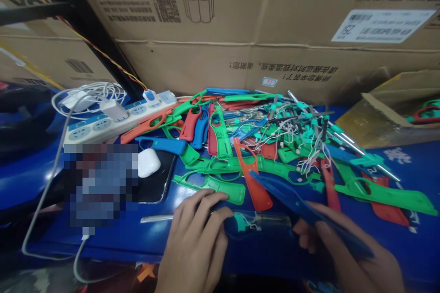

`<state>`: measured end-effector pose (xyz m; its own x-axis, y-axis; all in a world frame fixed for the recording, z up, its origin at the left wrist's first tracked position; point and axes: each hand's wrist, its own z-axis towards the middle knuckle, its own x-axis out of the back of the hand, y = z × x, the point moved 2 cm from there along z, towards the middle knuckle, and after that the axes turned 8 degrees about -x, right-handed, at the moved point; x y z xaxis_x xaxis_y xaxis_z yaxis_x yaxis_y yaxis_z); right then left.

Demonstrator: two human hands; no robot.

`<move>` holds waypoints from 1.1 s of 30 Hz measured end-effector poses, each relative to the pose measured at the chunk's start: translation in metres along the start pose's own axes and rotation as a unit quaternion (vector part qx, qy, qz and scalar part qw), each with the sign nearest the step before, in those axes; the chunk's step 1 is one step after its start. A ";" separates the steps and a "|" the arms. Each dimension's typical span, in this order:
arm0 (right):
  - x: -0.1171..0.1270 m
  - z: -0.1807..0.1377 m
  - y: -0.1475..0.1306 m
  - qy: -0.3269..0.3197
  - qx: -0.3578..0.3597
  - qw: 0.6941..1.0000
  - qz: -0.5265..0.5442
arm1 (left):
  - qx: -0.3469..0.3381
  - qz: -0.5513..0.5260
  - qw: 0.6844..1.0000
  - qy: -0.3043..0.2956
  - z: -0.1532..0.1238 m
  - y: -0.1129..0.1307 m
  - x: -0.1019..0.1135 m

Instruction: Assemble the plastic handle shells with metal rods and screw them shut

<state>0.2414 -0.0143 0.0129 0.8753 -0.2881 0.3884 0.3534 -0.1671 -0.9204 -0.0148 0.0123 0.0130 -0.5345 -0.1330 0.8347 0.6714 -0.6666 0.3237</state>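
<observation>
On the blue table's near side, my left hand (pixel 197 233) bends its fingers over a long-nosed lighter (pixel 240 223). The lighter's metal tube (pixel 156 218) sticks out to the left, with a teal part, white wires and a clear tank to the right. A blue lighter shell half (pixel 292 197) is gripped in my right hand (pixel 357 249), slanting up and left above the tank. Just beyond lie an orange shell half (pixel 254 178) and a green one (pixel 227 190). The undersides of my left fingers are hidden.
Behind the hands is a heap of coloured shell halves and igniter parts with white wires (pixel 309 151). At left are a power strip (pixel 89 128), cables, and a phone (pixel 158 185) under a white earbud case (pixel 149 163). An open carton (pixel 378 114) stands right; large cartons form the back.
</observation>
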 end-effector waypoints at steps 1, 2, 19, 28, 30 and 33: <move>0.000 0.000 0.000 -0.003 0.002 1.000 -0.007 | 0.000 0.003 1.000 -0.005 0.001 0.000 0.000; 0.000 0.001 0.001 -0.007 0.004 1.000 -0.013 | 0.001 0.006 1.000 -0.011 0.002 0.001 0.000; 0.002 0.001 0.000 -0.036 0.006 0.997 0.064 | 0.038 0.003 0.999 -0.013 0.007 0.002 -0.006; -0.002 -0.002 0.011 -0.016 -0.053 0.989 0.140 | 0.033 -0.036 0.999 -0.014 0.002 0.002 -0.003; -0.004 -0.006 0.007 -0.017 -0.053 0.987 0.153 | 0.040 -0.053 0.998 0.002 0.000 0.002 -0.001; -0.005 -0.012 0.001 -0.026 -0.096 0.980 0.171 | 0.057 -0.088 0.993 0.049 -0.005 0.001 0.003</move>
<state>0.2332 -0.0240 0.0104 0.9490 -0.3113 0.0505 -0.0290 -0.2454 -0.9690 -0.0179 0.0078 0.0133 -0.6927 -0.0969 0.7147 0.6136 -0.6001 0.5133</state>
